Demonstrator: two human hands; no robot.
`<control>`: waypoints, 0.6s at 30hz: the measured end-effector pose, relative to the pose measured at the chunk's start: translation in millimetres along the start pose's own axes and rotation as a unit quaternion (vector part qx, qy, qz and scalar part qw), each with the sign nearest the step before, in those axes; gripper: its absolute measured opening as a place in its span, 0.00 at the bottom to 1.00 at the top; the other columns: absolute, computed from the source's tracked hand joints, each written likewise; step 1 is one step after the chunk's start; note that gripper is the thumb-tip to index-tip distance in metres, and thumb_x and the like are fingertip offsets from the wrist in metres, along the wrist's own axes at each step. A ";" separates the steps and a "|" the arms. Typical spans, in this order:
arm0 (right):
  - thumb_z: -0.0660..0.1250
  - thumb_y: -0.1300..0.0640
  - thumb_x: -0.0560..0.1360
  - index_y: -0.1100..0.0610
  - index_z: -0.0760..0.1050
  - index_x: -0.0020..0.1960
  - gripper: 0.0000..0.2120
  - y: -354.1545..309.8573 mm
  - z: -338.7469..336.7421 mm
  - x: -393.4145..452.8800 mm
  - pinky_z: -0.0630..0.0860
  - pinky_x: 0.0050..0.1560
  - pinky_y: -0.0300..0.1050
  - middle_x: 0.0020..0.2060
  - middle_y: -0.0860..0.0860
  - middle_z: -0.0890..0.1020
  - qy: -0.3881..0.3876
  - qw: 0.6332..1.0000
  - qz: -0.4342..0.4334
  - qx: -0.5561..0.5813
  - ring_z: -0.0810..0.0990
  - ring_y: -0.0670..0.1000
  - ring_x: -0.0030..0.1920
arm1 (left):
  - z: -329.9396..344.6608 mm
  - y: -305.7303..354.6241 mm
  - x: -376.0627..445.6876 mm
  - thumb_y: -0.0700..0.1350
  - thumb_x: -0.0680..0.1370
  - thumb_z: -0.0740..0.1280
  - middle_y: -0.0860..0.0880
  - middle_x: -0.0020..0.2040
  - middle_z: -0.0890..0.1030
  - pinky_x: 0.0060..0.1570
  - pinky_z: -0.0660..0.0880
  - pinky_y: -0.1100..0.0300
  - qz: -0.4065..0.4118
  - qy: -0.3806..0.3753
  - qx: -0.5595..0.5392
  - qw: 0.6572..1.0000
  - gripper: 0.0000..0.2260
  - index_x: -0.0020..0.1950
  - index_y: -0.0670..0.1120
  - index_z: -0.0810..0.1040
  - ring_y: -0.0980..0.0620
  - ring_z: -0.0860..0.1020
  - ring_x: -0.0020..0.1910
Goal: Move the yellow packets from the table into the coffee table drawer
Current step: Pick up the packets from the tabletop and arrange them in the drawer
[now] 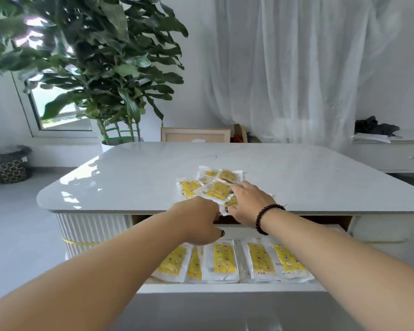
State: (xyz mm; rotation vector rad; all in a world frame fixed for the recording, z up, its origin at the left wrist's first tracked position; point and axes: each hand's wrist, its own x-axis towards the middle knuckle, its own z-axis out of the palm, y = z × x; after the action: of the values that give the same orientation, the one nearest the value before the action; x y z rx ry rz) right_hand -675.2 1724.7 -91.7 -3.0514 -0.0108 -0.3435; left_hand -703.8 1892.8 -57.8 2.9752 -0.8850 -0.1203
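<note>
Loose packets (pixel 215 187) sit just ahead of both your hands, at table (pixel 134 168) front edge. Right hand (pixel 249 204) grasping tilted packet, closest. Left hand (pixel 198 220) curled, grip hidden. Drawer (pixel 225 287) straight below.

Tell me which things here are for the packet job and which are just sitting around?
For the job:
yellow packets on the table
packets already in the drawer
open drawer
coffee table
left hand
right hand

Just there:
big plant
curtain
patterned bag on the floor
side cabinet
</note>
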 end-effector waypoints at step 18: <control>0.58 0.56 0.79 0.55 0.75 0.56 0.09 -4.8 19.5 20.8 0.75 0.39 0.44 0.55 0.49 0.76 0.011 0.986 -0.086 -0.142 0.78 0.53 0.45 | 5.6 -24.4 18.0 0.51 0.82 0.58 0.44 0.50 0.83 0.50 0.79 0.52 -0.216 0.002 -0.626 0.749 0.16 0.66 0.44 0.70 0.47 0.81 0.47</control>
State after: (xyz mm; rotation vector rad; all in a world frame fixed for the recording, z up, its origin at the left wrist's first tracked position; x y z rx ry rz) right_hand -650.7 1730.8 -105.7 -3.3382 -0.2452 -0.4230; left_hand -676.0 1903.3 -65.8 1.7770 0.0401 -0.4831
